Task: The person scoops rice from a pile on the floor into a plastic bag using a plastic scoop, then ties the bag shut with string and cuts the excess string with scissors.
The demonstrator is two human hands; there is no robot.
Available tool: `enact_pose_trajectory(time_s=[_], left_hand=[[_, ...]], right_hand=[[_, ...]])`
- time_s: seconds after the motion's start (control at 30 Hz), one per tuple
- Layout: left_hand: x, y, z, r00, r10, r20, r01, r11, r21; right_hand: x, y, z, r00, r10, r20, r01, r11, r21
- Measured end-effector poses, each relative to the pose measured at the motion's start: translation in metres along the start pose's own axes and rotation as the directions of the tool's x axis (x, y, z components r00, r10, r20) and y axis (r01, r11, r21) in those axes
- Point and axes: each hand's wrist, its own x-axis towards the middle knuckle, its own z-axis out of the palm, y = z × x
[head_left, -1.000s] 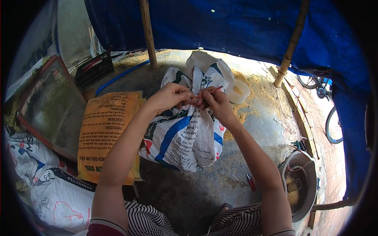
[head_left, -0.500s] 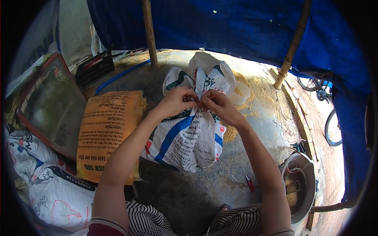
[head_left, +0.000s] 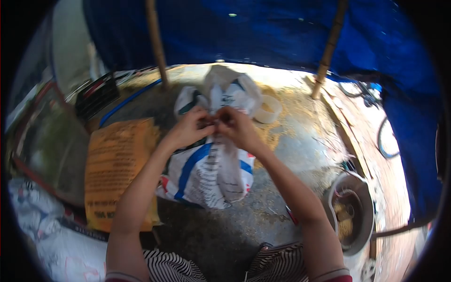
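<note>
A white printed woven sack [head_left: 188, 171] with a blue stripe stands on the floor in front of me, its neck gathered tight and its top flaring out above. At the neck, my left hand [head_left: 190, 129] is closed with thumb and fingertips pinched together. Opposite it, my right hand [head_left: 238, 130] is also closed, fingertips almost touching the left ones. Both pinch a thin reddish string around the neck; motion blur and the fingers hide most of it. Just behind the sack on the right lies a pale roll of tape [head_left: 268, 110].
An orange printed sack [head_left: 117, 174] lies to the left, near white sacks [head_left: 66, 249] and a framed panel [head_left: 44, 136]. On the right stands a grey bucket [head_left: 331, 202] with grain inside. A red pen-like object [head_left: 291, 215] and spilled grain [head_left: 300, 115] are on the floor.
The view has shifted, so the scene sits further left and is blurred. Both hands remain at the sack's neck, with the right fingers curled in more.
</note>
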Motion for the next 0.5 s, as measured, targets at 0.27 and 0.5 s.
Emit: enact_pose_trajectory(time_s=[0.27, 0.5], left_hand=[[0.004, 0.003, 0.007, 0.998, -0.053, 0.021, 0.053, 0.998, 0.027], [0.004, -0.003, 0.01, 0.999, -0.018, -0.039, 0.021, 0.997, 0.08]], right_hand=[[0.0, 0.01, 0.008, 0.964, -0.167, -0.209, 0.17, 0.985, -0.004], [-0.005, 0.013, 0.006, 0.96, -0.172, -0.219, 0.185, 0.982, 0.041]])
